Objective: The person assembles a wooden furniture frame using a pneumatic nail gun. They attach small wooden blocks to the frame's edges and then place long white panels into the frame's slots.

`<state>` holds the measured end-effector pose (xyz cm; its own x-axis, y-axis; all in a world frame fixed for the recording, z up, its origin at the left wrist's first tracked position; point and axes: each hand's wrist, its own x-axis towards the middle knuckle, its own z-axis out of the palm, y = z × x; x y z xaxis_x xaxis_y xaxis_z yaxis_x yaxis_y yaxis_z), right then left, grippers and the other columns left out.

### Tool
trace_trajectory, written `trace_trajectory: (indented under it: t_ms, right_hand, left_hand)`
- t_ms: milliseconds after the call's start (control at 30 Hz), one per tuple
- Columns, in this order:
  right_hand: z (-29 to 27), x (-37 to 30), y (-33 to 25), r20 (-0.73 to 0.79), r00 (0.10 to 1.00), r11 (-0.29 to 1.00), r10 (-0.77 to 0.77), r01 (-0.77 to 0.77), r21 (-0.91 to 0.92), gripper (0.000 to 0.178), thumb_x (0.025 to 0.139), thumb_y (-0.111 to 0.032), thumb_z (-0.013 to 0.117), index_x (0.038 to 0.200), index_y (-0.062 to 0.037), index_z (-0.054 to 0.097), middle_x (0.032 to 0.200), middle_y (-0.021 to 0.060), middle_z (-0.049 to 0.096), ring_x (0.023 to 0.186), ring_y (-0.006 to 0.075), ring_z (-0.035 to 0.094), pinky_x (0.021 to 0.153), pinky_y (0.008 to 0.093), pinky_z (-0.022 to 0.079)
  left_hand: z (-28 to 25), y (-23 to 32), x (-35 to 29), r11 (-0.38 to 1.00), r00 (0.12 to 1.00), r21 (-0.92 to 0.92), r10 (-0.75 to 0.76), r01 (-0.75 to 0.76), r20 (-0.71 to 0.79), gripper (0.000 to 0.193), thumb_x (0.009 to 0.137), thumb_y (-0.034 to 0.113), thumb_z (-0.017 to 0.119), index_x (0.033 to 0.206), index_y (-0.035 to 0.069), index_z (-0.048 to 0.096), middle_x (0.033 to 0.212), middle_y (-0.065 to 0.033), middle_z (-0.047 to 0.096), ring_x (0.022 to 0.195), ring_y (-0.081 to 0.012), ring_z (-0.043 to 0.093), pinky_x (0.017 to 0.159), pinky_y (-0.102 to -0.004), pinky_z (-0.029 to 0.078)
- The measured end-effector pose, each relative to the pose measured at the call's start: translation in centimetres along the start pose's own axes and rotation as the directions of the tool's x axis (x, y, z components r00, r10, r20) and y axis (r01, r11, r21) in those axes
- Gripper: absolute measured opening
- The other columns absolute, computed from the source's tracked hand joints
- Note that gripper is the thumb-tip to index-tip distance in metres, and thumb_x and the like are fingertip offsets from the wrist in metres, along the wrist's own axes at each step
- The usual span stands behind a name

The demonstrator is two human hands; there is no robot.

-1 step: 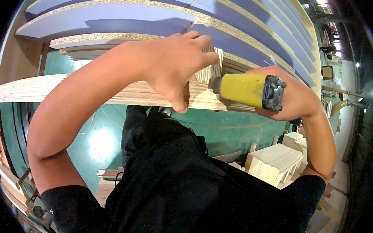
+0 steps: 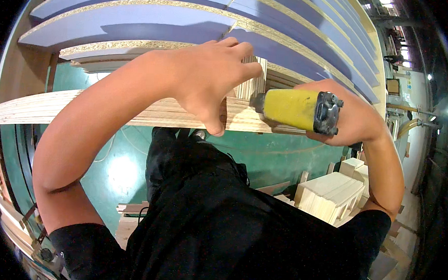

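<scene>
My right hand (image 2: 349, 116) is closed round a yellow and black nail gun (image 2: 291, 107), its grip hidden behind the body. The black nose points left and sits close over a plywood rail (image 2: 169, 114) that runs crosswise in front of me. To its left, my left hand (image 2: 212, 81) clasps a short layered plywood piece (image 2: 246, 89) where it meets the rail. The thumb reaches down over the rail's near edge, while the spread fingers curve over the piece's far part. Palm and fingers hide most of their contact with it.
Beyond the rail, long boards with blue-violet faces (image 2: 129, 23) and rough chipboard edges stand in rows inside a wooden frame. Pale cut wood blocks (image 2: 330, 191) are stacked at the lower right. Some boards (image 2: 128, 218) lie low at the left above the green floor (image 2: 123, 173).
</scene>
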<state>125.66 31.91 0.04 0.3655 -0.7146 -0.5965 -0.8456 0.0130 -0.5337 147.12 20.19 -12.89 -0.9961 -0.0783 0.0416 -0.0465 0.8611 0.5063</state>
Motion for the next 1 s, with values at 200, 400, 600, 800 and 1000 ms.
trace_trajectory:
  t_ms: [200, 400, 600, 800, 1000]
  right_hand:
    - [0.6, -0.1, 1.5, -0.058, 0.997, 0.993, -0.059, 0.064, 0.100, 0.036, 0.060, -0.007, 0.071, 0.094, -0.0004, 0.061, 0.085, 0.0140, 0.060, 0.074, 0.0327, 0.055, 0.072, 0.0389, 0.049]
    - [0.0, -2.6, 3.6, 0.003, 0.994, 0.993, -0.112, 0.112, -0.043, 0.039, 0.072, -0.010, 0.073, 0.108, -0.0024, 0.062, 0.095, 0.0189, 0.067, 0.091, 0.0423, 0.062, 0.083, 0.0382, 0.052]
    - [4.3, -16.6, 13.9, -0.277, 0.960, 0.824, -0.030, 0.180, 0.536, 0.059, 0.066, -0.019, 0.077, 0.117, 0.0015, 0.056, 0.118, 0.0190, 0.062, 0.105, 0.0353, 0.062, 0.094, 0.0378, 0.049]
    - [6.0, -27.0, 27.0, -0.009, 0.998, 0.841, -0.064, 0.059, 0.538, 0.075, 0.063, -0.039, 0.077, 0.124, -0.0006, 0.057, 0.107, 0.0136, 0.060, 0.098, 0.0350, 0.062, 0.085, 0.0391, 0.049]
    - [6.4, -35.1, 35.5, -0.104, 0.979, 0.877, -0.174, 0.203, 0.436, 0.075, 0.060, -0.043, 0.077, 0.120, -0.0021, 0.058, 0.107, 0.0174, 0.061, 0.097, 0.0412, 0.063, 0.079, 0.0455, 0.052]
  left_hand:
    - [0.0, 0.0, 0.1, 0.999, 0.999, -0.029, 0.035, -0.036, -0.024, 0.104, 0.046, 0.031, 0.088, 0.136, 0.000, 0.047, 0.126, -0.0212, 0.048, 0.117, -0.0398, 0.048, 0.101, -0.0469, 0.045]
    - [-0.3, 0.4, 0.6, 0.999, 0.999, -0.028, 0.036, -0.037, -0.017, 0.103, 0.047, 0.032, 0.088, 0.136, 0.000, 0.047, 0.128, -0.0227, 0.048, 0.118, -0.0413, 0.048, 0.103, -0.0470, 0.043]
    - [-3.2, 4.0, 4.0, 0.997, 0.996, 0.006, -0.076, 0.076, 0.056, 0.082, 0.058, 0.039, 0.087, 0.122, 0.003, 0.053, 0.116, -0.0168, 0.053, 0.113, -0.0367, 0.051, 0.095, -0.0450, 0.044]
    - [-3.1, 8.8, 13.2, 0.919, 0.923, 0.153, -0.378, 0.364, 0.075, 0.068, 0.073, 0.058, 0.079, 0.106, 0.003, 0.057, 0.109, -0.0208, 0.059, 0.103, -0.0395, 0.060, 0.085, -0.0461, 0.047]
    - [2.9, 17.9, 31.7, 0.993, 0.997, 0.118, -0.035, 0.027, 0.068, 0.068, 0.085, 0.051, 0.071, 0.133, 0.005, 0.054, 0.149, -0.0272, 0.037, 0.134, -0.0474, 0.042, 0.109, -0.0532, 0.039]
